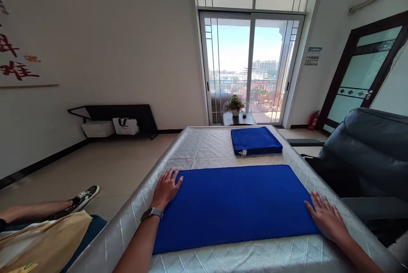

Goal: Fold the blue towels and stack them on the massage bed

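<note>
A blue cloth (236, 207) lies flat in a wide rectangle on the silvery quilted table cover (194, 145). At its left edge rests my left hand (167, 187), fingers stretched out over the far left corner, a watch on the wrist. My right hand (327, 215) lies flat with spread fingers at the cloth's right edge, mostly on the table cover, its thumb by the cloth. Neither hand grips anything. Beyond the flat cloth sits a folded stack of blue cloth (256, 140) with a small white label at its front.
On the left, a person's leg and shoe (84, 198) reach in beside the table. A dark armchair (369, 158) stands close on the right. Past the far end are a small black table (229, 119) with a potted plant (235, 105) and sliding glass doors (250, 69).
</note>
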Motion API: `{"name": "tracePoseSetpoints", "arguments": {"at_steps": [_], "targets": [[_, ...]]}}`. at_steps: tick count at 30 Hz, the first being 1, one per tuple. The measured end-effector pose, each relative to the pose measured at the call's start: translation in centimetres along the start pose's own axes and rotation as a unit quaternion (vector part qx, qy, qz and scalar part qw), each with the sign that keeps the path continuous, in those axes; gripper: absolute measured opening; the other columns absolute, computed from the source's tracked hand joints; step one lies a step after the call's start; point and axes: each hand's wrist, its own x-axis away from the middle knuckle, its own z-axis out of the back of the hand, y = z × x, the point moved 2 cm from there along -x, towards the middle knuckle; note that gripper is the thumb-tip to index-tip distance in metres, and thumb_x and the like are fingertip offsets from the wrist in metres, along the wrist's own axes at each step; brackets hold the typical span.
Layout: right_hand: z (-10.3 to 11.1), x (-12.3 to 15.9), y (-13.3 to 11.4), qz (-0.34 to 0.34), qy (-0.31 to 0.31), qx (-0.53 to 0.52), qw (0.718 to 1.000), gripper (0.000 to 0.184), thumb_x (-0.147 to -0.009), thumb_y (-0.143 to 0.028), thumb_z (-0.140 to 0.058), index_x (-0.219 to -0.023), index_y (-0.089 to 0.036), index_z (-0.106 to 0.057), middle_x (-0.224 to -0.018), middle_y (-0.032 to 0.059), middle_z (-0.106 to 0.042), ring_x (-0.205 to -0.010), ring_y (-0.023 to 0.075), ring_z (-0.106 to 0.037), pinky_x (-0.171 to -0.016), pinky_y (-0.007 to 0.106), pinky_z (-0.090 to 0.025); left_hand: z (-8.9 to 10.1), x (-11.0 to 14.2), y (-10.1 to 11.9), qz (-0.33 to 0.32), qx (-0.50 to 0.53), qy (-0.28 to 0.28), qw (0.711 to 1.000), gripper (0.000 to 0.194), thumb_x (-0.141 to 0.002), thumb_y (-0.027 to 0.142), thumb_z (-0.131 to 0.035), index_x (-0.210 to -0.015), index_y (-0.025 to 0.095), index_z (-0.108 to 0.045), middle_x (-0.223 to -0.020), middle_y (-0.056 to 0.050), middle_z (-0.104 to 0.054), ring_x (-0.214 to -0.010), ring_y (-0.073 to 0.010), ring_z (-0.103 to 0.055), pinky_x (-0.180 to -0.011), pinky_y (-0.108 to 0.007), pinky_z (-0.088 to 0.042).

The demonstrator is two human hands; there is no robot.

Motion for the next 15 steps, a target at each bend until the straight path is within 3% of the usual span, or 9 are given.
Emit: {"name": "tracePoseSetpoints", "arguments": {"at_steps": [3,6,8,10,13,15], "targets": [[1.4,-1.1,0.1,-0.021,-0.013,-0.006,1.000,0.074,-0.088,-0.059,-0.027,-0.150,-0.025,-0.048,-0.161,0.0039,-0.039,-0.151,0.0298,-0.026,-0.121,0.056,-0.022,2.4,0.4,2.5,-0.035,-0.004,0.050,0.998,0.053,-0.097,0.041,-0.037,-0.136,0.012,-0.057,-0.143,-0.018,-0.058,-0.135,-0.0365,-0.049,-0.112,-0.052,-0.036],[3.9,-3.8,-0.7,-0.029,-0.049,-0.044,0.997,0.059,-0.091,-0.053,-0.032,-0.133,-0.028,-0.066,-0.147,0.0080,-0.057,-0.137,0.0309,-0.050,-0.113,0.049,-0.037,5.0,1.3,8.1,-0.090,0.021,0.053,0.994,0.046,-0.098,0.036,-0.032,-0.120,0.011,-0.064,-0.120,-0.017,-0.068,-0.115,-0.0366,-0.062,-0.098,-0.049,-0.046],[5.4,-6.6,-1.4,-0.020,-0.071,-0.072,0.995,0.050,-0.093,-0.048,-0.036,-0.117,-0.027,-0.074,-0.130,0.0113,-0.069,-0.119,0.0302,-0.064,-0.103,0.044,-0.045,6.4,2.6,14.2,-0.158,0.051,0.030,0.986,0.042,-0.100,0.032,-0.031,-0.105,0.012,-0.068,-0.101,-0.015,-0.071,-0.098,-0.0339,-0.068,-0.088,-0.046,-0.049],[6.3,-9.8,-2.2,-0.011,-0.077,-0.095,0.992,0.047,-0.095,-0.044,-0.037,-0.110,-0.024,-0.076,-0.115,0.0130,-0.074,-0.107,0.0286,-0.069,-0.094,0.039,-0.049,7.2,4.5,21.7,-0.234,0.078,0.017,0.969,0.038,-0.101,0.028,-0.032,-0.095,0.016,-0.067,-0.091,-0.010,-0.070,-0.089,-0.0280,-0.069,-0.083,-0.039,-0.049],[6.2,-14.1,-3.9,0.008,-0.068,-0.126,0.990,0.044,-0.098,-0.040,-0.040,-0.120,-0.020,-0.072,-0.123,0.0121,-0.072,-0.114,0.0241,-0.067,-0.097,0.031,-0.046,6.7,8.3,33.8,-0.347,0.109,-0.011,0.932,0.022,-0.097,0.036,-0.052,-0.088,0.022,-0.066,-0.085,-0.004,-0.071,-0.081,-0.0218,-0.070,-0.076,-0.032,-0.049],[5.6,-16.3,-4.9,0.015,-0.059,-0.143,0.988,0.041,-0.098,-0.036,-0.043,-0.126,-0.019,-0.068,-0.134,0.0116,-0.066,-0.123,0.0212,-0.061,-0.102,0.027,-0.042,5.2,11.1,41.1,-0.410,0.124,-0.032,0.903,0.030,-0.089,0.052,-0.063,-0.083,0.023,-0.066,-0.080,-0.003,-0.072,-0.076,-0.0216,-0.070,-0.069,-0.030,-0.048]]}}
